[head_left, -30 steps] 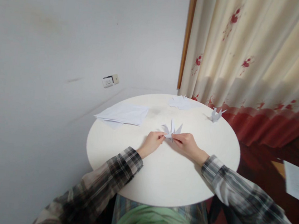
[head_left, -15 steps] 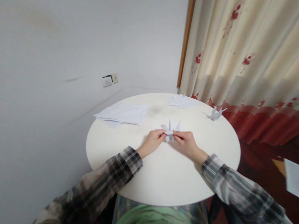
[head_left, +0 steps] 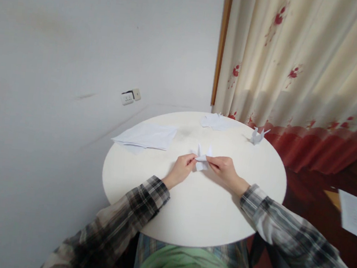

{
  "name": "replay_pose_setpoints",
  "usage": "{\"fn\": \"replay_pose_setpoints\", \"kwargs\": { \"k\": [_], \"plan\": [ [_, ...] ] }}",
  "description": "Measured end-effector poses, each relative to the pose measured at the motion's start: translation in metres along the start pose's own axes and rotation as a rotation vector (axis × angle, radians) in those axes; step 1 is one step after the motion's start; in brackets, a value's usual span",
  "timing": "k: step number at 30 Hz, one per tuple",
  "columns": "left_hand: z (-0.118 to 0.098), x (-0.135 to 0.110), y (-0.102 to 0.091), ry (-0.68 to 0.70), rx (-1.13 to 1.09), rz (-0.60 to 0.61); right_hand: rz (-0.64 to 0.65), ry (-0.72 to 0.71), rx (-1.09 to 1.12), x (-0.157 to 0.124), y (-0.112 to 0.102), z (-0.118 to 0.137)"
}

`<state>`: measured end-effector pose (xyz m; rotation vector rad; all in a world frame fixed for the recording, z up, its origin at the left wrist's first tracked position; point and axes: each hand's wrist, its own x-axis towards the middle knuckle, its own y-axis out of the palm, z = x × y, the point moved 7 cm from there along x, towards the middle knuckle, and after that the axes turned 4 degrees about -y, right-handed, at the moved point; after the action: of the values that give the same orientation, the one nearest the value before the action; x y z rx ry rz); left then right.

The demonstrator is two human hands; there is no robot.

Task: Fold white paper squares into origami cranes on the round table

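Observation:
A small white folded paper figure (head_left: 202, 158) with two upright points is held just above the round white table (head_left: 189, 212), near its middle. My left hand (head_left: 182, 169) pinches its left side. My right hand (head_left: 223, 167) pinches its right side. Both hands have their fingers closed on the paper, and both sleeves are plaid.
A stack of white paper sheets (head_left: 146, 136) lies at the table's back left. More folded white paper (head_left: 214, 121) sits at the far edge, and a finished paper crane (head_left: 257, 135) stands at the back right. A curtain (head_left: 301, 70) hangs behind, and a printed sheet (head_left: 354, 214) lies at the right.
The two hands have pulled the paper figure's sides slightly apart and its upright points now look shorter and closer together. The hands stay in nearly the same place.

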<state>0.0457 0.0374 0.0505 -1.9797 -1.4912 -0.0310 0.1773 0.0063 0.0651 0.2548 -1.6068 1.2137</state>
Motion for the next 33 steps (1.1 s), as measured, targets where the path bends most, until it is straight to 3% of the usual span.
{"fn": "replay_pose_setpoints", "kwargs": {
  "k": [15, 22, 33],
  "plan": [
    [-0.002, 0.001, -0.004, -0.027, -0.041, 0.051, 0.044, -0.197, -0.222, 0.004, -0.009, 0.013],
    [-0.001, 0.001, -0.004, -0.015, -0.046, 0.060, 0.128, -0.294, -0.298, 0.005, -0.011, 0.017],
    [-0.003, -0.004, 0.000, 0.049, 0.306, 0.095, 0.245, -0.430, -0.317, -0.007, -0.001, 0.019]
  ]
}}
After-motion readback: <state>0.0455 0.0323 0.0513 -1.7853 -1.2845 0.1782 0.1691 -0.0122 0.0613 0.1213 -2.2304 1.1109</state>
